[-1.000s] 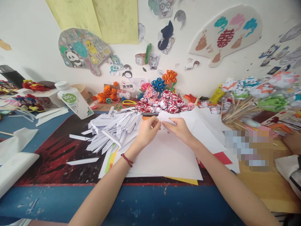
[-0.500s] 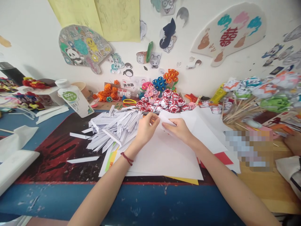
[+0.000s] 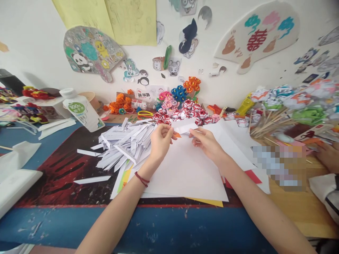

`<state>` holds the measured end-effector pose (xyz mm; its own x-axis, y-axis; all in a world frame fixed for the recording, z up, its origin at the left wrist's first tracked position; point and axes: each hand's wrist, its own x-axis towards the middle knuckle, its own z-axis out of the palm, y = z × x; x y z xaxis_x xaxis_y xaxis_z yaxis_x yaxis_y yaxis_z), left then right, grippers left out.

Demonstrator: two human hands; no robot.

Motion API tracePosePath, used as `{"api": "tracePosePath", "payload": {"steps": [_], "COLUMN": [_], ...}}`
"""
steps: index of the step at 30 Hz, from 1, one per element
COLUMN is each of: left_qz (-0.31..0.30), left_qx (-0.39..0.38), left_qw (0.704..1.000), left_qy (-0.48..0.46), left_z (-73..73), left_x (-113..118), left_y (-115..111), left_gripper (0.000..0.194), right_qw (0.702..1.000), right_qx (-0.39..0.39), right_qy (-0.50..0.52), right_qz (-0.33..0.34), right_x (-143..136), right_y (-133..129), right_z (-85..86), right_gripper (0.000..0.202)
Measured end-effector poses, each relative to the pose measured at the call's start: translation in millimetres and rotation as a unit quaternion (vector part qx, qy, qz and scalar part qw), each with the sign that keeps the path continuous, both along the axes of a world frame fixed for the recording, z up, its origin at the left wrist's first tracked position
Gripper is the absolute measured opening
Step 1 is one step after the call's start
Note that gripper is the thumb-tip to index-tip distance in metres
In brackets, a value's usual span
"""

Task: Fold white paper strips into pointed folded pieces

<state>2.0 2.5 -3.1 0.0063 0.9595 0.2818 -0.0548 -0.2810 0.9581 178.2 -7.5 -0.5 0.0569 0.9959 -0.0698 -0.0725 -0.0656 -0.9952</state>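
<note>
Between both hands a small white paper strip [image 3: 184,125] is stretched out above the stacked sheets. My left hand [image 3: 161,141] pinches its left end, thumb against fingers. At the other end my right hand [image 3: 207,144] grips it with thumb and forefinger, the other fingers curled loosely. A small orange patch [image 3: 177,134] shows beside my left fingertips; I cannot tell whether it is held or lies behind. Large white sheets [image 3: 185,173] lie beneath my hands, with coloured paper edges poking out. Left of my left hand is a heap of folded white paper strips [image 3: 124,143].
Red-and-white paper flowers [image 3: 189,113] line the back by the wall. A white bottle [image 3: 82,111] stands tilted-looking at back left. Wooden sticks [image 3: 272,123] and paper blooms sit at right, where another person's hand [image 3: 328,155] rests. One folded strip [image 3: 92,179] lies apart.
My hands have turned the paper strip so its broad side lies level between them. My right hand has moved slightly right, and my left hand slightly left.
</note>
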Motion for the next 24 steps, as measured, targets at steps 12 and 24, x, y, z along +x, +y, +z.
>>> {"api": "tracePosePath", "payload": {"steps": [12,24], "left_qz": [-0.087,-0.095], "left_qx": [-0.039,-0.044], "left_qw": [0.986,0.977], "left_qy": [0.133,0.185], "left_z": [-2.9,-3.5], "left_x": [7.9,8.3], "left_y": [-5.6,-5.3], "left_gripper": [0.008,0.011], "right_qw": [0.991,0.978], "right_qx": [0.100,0.121], "right_qy": [-0.077,-0.170], "right_qz": [0.031,0.024], "right_x": [-5.3,-0.2], "right_y": [-1.5,0.2], "right_z": [-0.9,-8.2], "right_gripper": [0.037,0.039]}}
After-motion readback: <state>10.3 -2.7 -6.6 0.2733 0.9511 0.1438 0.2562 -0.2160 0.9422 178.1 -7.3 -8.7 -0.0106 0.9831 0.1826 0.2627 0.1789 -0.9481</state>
